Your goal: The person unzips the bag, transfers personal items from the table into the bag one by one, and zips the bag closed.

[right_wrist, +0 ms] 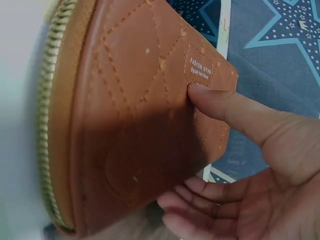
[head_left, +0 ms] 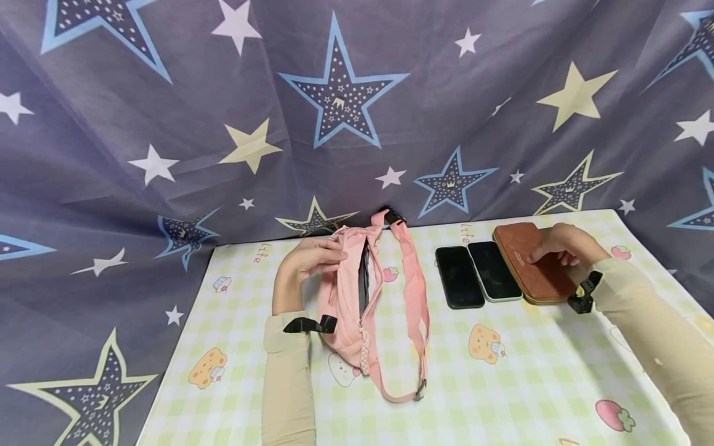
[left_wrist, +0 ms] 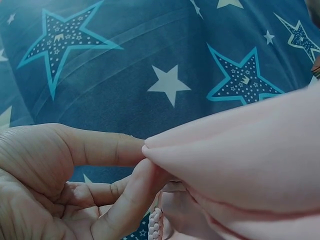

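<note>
A pink waist bag [head_left: 348, 291] lies on the table with its zip undone and a dark lining showing in the gap. My left hand [head_left: 315, 255] pinches the fabric at its left upper side between thumb and fingers; the left wrist view shows the pinched pink fold [left_wrist: 240, 145] close up. On the right, my right hand [head_left: 566, 244] grips a brown quilted zip wallet [head_left: 535, 263], thumb on its top face and fingers under the edge. In the right wrist view the wallet [right_wrist: 145, 105] shows stitched lines and a gold zip [right_wrist: 47, 115].
Two phones lie side by side left of the wallet: a black one [head_left: 459, 277] and one with a pale edge [head_left: 494, 271]. The bag's strap [head_left: 414, 291] loops to its right, with a black buckle [head_left: 393, 217] at the back. A starry curtain [head_left: 346, 124] hangs behind the table.
</note>
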The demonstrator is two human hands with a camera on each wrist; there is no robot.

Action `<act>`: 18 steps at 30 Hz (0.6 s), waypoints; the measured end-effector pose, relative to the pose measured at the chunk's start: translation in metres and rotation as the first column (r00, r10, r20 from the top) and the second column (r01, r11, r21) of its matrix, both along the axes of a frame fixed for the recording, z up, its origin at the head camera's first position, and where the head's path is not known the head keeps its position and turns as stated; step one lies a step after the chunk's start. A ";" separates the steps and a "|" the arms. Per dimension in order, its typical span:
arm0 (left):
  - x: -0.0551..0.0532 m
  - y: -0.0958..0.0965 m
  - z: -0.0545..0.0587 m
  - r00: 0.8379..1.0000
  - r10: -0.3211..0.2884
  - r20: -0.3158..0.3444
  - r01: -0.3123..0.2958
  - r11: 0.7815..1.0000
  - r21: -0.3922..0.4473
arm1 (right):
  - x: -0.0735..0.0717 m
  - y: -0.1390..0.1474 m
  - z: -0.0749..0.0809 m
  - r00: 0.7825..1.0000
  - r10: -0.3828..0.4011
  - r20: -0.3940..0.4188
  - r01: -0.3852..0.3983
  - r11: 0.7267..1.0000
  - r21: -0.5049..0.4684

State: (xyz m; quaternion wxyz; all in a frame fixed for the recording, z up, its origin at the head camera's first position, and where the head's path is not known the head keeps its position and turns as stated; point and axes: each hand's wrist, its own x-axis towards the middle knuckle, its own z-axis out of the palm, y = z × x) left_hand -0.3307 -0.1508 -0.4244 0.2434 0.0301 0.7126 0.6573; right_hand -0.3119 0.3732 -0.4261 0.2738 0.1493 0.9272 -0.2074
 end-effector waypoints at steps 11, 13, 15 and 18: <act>-0.002 0.003 -0.001 1.000 0.006 -0.003 -0.006 1.000 0.001 | 0.006 -0.007 -0.005 0.991 -0.114 -0.075 0.114 0.994 -0.001; -0.002 0.004 -0.001 1.000 0.005 -0.005 -0.005 1.000 -0.007 | 0.007 -0.006 -0.007 0.989 -0.120 -0.089 0.119 0.993 -0.023; -0.001 0.005 -0.001 1.000 0.007 -0.006 -0.007 1.000 -0.012 | 0.008 -0.005 -0.008 0.988 -0.116 -0.106 0.113 0.993 -0.026; -0.001 0.006 -0.001 1.000 0.004 -0.012 -0.004 1.000 -0.018 | 0.009 -0.005 -0.008 0.985 -0.105 -0.138 0.102 0.994 -0.029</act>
